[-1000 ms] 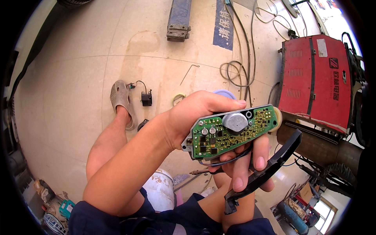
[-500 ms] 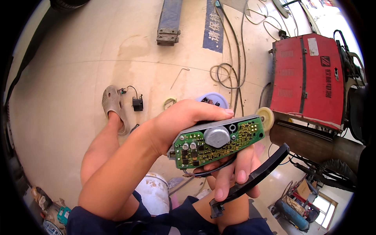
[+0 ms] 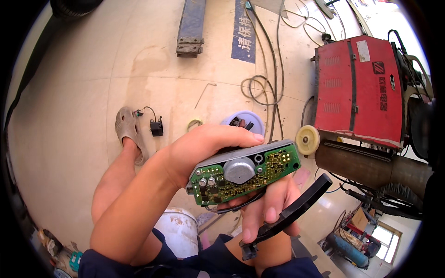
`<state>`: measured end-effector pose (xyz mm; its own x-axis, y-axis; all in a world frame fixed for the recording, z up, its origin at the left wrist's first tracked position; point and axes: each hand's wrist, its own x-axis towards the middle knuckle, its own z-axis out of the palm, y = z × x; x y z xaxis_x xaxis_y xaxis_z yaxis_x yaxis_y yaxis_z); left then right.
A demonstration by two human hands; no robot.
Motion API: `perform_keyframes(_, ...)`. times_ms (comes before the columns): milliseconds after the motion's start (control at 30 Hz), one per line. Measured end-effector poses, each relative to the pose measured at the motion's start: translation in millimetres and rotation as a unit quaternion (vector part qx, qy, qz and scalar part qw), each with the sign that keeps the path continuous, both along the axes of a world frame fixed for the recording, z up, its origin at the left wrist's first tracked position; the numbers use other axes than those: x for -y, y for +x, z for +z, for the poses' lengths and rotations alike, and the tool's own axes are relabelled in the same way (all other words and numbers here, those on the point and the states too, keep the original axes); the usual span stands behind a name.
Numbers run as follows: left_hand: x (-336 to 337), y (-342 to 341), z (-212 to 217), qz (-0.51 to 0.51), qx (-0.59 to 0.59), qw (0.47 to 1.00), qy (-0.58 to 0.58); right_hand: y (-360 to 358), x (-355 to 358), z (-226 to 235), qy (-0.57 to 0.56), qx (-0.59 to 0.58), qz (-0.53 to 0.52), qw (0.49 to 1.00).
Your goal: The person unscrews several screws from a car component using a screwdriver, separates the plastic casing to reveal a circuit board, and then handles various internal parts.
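My left hand (image 3: 204, 141) is closed around a grey-backed electronic module, its thumb along the top edge and its other fingers hidden behind. The module's green circuit board (image 3: 273, 164) faces me, with a round metal cylinder (image 3: 239, 170) standing out of its middle. A thin black cable (image 3: 252, 200) hangs in a loop under the board. Just below, my right hand (image 3: 280, 197) grips a long, curved black plastic strip (image 3: 299, 208) with a clip-like lower end. The strip slants up to the right, apart from the board.
A lilac bowl (image 3: 256, 121) of small parts, a yellowish tape roll (image 3: 194, 123) and a small black wired component (image 3: 156, 127) lie beyond my hands. A red wheeled cabinet (image 3: 357, 92) stands right, near coiled cables (image 3: 262, 90). A white bucket (image 3: 178, 231) sits between my legs.
The whole view has shifted a little. My hands, with the module and the black strip, have moved slightly left and down in the picture; both grips look the same.
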<state>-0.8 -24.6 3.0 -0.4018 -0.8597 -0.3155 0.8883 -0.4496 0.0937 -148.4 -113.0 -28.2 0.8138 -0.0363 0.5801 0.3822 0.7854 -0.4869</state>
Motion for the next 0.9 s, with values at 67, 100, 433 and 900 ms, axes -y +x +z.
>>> perform_keyframes(67, -1, 0, 2, -0.001, 0.021, 1.000, 0.020, -1, -1, 3, 0.005, -0.009, 0.004, 1.000)
perform_keyframes(100, -1, 0, 4, 0.005, 0.024, 0.999, 0.029, -1, -3, 4, 0.009, -0.015, 0.003, 1.000)
perform_keyframes(433, -1, 0, 5, 0.013, 0.028, 0.999, 0.037, -2, 1, 0, 0.007, -0.004, 0.025, 1.000)
perform_keyframes(900, -5, -2, 0, 0.042, 0.074, 0.995, 0.049, -7, -5, -2, 0.046, -0.012, 0.027, 0.999)
